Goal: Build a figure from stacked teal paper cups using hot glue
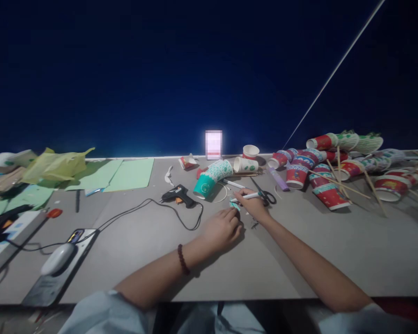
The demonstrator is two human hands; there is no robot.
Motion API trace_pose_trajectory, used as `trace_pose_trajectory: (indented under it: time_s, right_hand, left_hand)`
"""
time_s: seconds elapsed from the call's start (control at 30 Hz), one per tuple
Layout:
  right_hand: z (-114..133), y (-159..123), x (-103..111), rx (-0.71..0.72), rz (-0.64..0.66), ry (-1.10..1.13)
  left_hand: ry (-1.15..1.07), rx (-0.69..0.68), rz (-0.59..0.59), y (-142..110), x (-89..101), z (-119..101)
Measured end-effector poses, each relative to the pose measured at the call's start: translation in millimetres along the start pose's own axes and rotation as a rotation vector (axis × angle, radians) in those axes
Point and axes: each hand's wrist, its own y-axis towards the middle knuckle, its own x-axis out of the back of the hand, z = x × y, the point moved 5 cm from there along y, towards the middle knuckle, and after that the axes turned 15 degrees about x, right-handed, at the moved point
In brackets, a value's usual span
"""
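Observation:
My right hand [252,204] is closed round a white pen [247,196], its tip pointing left over a small green patterned piece [234,204]. My left hand [225,226] rests on the table with fingers curled, their tips holding that piece down. Just beyond the hands lies a bent row of nested paper cups [216,174], teal at the near end. Black-handled scissors [267,196] lie right behind the right hand. A black glue gun [179,195] is on its side to the left.
Several nested-cup pieces [299,169] with wooden sticks crowd the right side. A lilac strip [277,179] and white cups [245,164] lie nearer the middle. Leftward are green sheets [130,175], a yellow bag [55,167], a phone [61,273], a power strip [14,234] and the glue gun's cable.

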Motion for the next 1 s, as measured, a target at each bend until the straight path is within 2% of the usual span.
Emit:
trace_pose_trajectory:
  time_s: [0.3, 0.6, 0.9, 1.0]
  right_hand:
    - [-1.2, 0.2, 0.4, -0.005, -0.027, 0.042]
    - [1.0, -0.1, 0.2, 0.009, 0.001, 0.033]
    - [-11.7, -6.5, 8.3, -0.057, -0.204, 0.215]
    - [-16.8, -7.8, 11.2, -0.162, -0.28, 0.415]
  left_hand:
    - [-0.005, -0.007, 0.007, 0.4, 0.7, -0.5]
    - [-0.027, -0.013, -0.008, 0.5, 1.7, -0.8]
    - [-0.114, 0.008, -0.052, 1.7, 1.2, 7.3]
    - [-0.142, -0.013, -0.074, 2.4, 2.5, 8.3]
